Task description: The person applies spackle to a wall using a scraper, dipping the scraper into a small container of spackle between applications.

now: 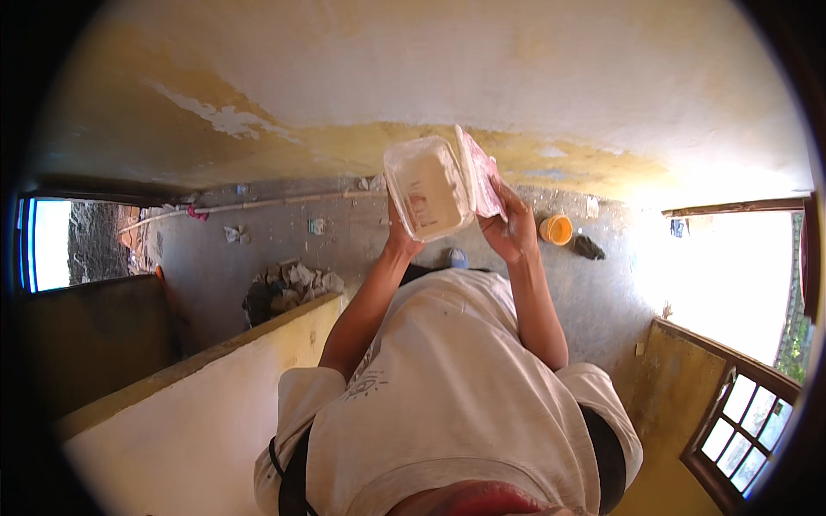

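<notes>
My left hand (403,232) is wrapped round the lower left side of a clear plastic tub (428,191). Whitish paste coats the tub's inside, and its opening faces me. My right hand (514,225) grips a flat pinkish-white plate (482,172), smeared with white, by its right side. This plate stands on edge against the tub's right rim; its exact kind cannot be made out. Both hands are raised in front of my chest, and part of the left hand's fingers is hidden behind the tub.
A patchy yellow-and-white wall (344,86) rises ahead. On the grey floor are an orange bucket (556,230), a dark bag (589,248), a long pole (284,201) and a rubbish heap (288,288). A low wall (224,365) stands left; a paned window (747,421) is at right.
</notes>
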{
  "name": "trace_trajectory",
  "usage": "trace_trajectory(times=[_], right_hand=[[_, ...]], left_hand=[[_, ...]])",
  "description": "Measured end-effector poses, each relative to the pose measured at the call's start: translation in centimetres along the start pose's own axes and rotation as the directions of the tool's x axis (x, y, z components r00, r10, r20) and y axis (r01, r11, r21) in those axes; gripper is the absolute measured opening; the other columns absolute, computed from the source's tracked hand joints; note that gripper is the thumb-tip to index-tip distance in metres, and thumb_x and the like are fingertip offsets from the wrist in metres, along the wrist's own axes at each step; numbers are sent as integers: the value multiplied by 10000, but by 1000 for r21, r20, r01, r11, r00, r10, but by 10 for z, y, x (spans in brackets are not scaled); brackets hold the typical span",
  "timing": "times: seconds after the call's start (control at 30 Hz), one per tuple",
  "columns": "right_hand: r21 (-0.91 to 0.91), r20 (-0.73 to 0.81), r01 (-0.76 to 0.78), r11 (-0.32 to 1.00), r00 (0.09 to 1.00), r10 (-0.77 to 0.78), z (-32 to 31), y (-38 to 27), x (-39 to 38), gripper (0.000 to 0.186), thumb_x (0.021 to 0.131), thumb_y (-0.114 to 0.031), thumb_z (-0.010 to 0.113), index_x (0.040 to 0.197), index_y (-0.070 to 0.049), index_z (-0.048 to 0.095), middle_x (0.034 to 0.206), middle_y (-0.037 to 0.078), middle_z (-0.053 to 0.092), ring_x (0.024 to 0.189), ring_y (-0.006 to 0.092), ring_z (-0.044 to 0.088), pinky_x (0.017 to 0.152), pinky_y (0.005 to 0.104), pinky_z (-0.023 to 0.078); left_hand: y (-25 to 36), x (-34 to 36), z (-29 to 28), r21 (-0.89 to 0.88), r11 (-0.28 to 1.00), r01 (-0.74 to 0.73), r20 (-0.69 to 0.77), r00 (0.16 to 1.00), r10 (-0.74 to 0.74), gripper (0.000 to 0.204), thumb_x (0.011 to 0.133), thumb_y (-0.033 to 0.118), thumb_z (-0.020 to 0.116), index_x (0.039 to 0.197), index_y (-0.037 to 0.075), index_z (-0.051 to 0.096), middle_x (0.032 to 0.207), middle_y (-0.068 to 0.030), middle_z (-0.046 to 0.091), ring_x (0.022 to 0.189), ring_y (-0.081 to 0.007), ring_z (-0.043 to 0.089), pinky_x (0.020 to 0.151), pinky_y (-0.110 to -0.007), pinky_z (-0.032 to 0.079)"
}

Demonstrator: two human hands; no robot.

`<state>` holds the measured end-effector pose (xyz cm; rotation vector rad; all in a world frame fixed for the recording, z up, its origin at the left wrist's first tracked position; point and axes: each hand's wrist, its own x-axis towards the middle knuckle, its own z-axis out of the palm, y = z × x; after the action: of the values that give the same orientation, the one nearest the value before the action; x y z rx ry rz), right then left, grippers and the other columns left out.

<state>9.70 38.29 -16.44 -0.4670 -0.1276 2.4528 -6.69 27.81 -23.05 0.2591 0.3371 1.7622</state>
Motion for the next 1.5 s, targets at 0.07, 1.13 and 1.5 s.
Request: trace_trajectory(times=[0.07,1.13,1.5], right_hand=[[63,102,16,998,995,-22,3,6,-2,272,1017,-113,548,1251,22,585,1167,130,704,1055,210,698,852,330,597],[-176,927,401,-899,-238,-288,676,-74,14,369,873,27,558,1171,-127,711,1089,112,744,1034,312,701,918,480,547],[309,947,-311,-899,14,321,579,-48,103,357,833,-28,617,1183,-48,682,1098,65,649,983,258,643,824,401,559]], left_hand=[[9,3,-11,51,998,-28,-91,995,33,637,963,419,545,1512,118,425,1429,-117,566,1277,-324,585,1056,-566,503],[221,-46,-1,-37,980,-196,-2,981,196,676,952,709,474,1448,251,493,1407,8,556,1309,-253,519,1115,-524,414],[225,-63,-41,-109,986,-125,-86,990,116,685,944,718,470,1421,230,529,1358,6,602,1268,-252,553,1094,-516,436]])
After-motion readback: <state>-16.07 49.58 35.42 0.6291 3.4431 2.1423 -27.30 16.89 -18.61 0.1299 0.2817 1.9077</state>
